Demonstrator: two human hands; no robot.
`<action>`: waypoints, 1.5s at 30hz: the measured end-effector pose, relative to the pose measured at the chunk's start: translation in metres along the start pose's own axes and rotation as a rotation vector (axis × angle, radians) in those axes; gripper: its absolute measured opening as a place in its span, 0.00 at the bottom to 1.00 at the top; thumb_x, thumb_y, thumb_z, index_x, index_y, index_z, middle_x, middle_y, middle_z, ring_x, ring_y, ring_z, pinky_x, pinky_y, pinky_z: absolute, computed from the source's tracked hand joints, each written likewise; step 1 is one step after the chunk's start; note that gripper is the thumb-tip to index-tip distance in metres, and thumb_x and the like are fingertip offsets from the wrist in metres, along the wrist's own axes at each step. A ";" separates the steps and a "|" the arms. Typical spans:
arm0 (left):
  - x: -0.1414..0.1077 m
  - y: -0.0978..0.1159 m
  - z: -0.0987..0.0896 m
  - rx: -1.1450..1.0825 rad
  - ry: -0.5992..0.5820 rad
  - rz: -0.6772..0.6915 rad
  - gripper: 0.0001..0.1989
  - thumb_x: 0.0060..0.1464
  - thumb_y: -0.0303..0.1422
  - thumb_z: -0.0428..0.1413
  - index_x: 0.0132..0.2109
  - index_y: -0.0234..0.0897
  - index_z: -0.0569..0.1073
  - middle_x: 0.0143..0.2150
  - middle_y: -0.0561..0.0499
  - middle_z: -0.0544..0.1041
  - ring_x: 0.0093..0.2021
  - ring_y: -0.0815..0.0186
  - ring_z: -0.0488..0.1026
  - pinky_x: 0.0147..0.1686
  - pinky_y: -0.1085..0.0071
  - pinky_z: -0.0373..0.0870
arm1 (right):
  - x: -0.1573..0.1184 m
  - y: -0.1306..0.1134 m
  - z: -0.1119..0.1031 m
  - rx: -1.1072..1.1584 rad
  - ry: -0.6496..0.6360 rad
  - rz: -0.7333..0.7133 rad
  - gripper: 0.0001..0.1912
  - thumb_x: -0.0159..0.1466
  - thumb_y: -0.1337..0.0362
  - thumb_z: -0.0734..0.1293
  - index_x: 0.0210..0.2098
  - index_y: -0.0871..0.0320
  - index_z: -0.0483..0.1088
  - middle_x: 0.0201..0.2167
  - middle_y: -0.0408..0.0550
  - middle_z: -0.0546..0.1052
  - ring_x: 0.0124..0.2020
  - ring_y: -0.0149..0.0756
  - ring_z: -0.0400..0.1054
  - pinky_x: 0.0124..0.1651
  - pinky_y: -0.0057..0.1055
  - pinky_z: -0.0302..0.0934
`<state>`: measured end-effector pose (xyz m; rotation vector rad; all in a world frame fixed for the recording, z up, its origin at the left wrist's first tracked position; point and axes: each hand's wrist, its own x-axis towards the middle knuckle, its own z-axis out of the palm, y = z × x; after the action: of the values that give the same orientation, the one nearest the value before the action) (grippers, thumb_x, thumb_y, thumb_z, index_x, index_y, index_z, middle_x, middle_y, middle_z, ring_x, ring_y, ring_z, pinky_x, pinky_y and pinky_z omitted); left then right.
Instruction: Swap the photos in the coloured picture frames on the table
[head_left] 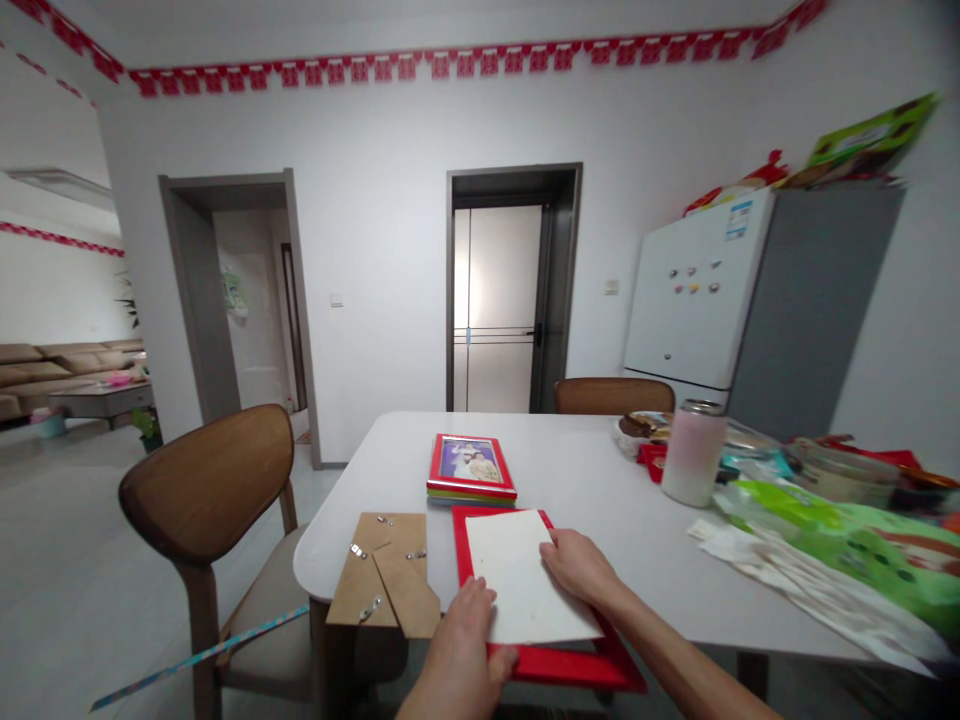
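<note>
Clock read centred on the white panel [510, 570]. Far left: a chair [214, 490] is parked beside the table [585, 500], about 9 o'clock. Brown backing board [390, 585] is laid flat at 9, just beside the frame, with metal clips and a stand leg shown face up. Left hand [465, 640] is placed at 7, part-curled: fingertips are rested on the panel's edge, thumb is set on the near bar of the red frame [555, 668]; whether anything is pinched cannot be told. Stack of frames [472, 468] is stood at 11, red one uppermost, with a photo held in it. Panel itself is laid over the red frame, directly ahead of the person; long axis is run roughly 11 to 5, red left exposed mostly at 9 and 5–6. Whether it is seated inside the rim cannot be told. Right hand [577, 565] is placed at 3, fingers bent on the panel's right long edge; underside grip is hidden. Neither hand is nearer: the panel is touched by both, from opposite sides. Pink-white bottle [694, 455] is stood upright at 2, capped, contents hidden. Green bag [832, 555] is spread at 3, contents unseen; clear tub [844, 475] is set behind it, contents not readable.
</note>
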<state>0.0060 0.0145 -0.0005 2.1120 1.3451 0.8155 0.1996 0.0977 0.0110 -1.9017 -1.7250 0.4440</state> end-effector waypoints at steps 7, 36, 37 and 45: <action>-0.010 -0.007 -0.009 -0.033 0.019 0.022 0.29 0.41 0.30 0.52 0.53 0.31 0.61 0.57 0.40 0.57 0.56 0.58 0.53 0.55 0.61 0.50 | -0.009 0.001 -0.001 -0.282 0.046 -0.053 0.15 0.54 0.61 0.56 0.32 0.64 0.69 0.34 0.61 0.72 0.34 0.45 0.67 0.34 0.36 0.56; 0.011 0.002 0.000 -0.039 0.080 0.080 0.24 0.38 0.25 0.53 0.48 0.31 0.66 0.55 0.40 0.61 0.55 0.56 0.55 0.55 0.60 0.52 | -0.080 -0.007 -0.015 0.151 0.032 -0.311 0.21 0.46 0.65 0.60 0.40 0.56 0.69 0.39 0.50 0.69 0.42 0.40 0.61 0.48 0.34 0.54; 0.014 0.005 0.005 -0.036 0.056 0.080 0.24 0.39 0.26 0.53 0.48 0.31 0.65 0.55 0.40 0.61 0.56 0.56 0.55 0.55 0.61 0.51 | -0.079 0.000 -0.016 0.133 0.034 -0.300 0.21 0.46 0.65 0.60 0.40 0.56 0.69 0.39 0.50 0.69 0.42 0.40 0.61 0.48 0.34 0.54; 0.021 0.015 0.002 0.180 -0.085 0.093 0.11 0.45 0.30 0.50 0.39 0.37 0.70 0.46 0.47 0.69 0.49 0.60 0.62 0.52 0.61 0.51 | -0.067 0.019 -0.001 -0.047 0.072 -0.339 0.21 0.47 0.64 0.60 0.40 0.58 0.70 0.41 0.51 0.69 0.44 0.39 0.60 0.48 0.32 0.53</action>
<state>0.0232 0.0278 0.0132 2.3360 1.3273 0.6536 0.2069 0.0302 -0.0059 -1.5898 -1.9736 0.2053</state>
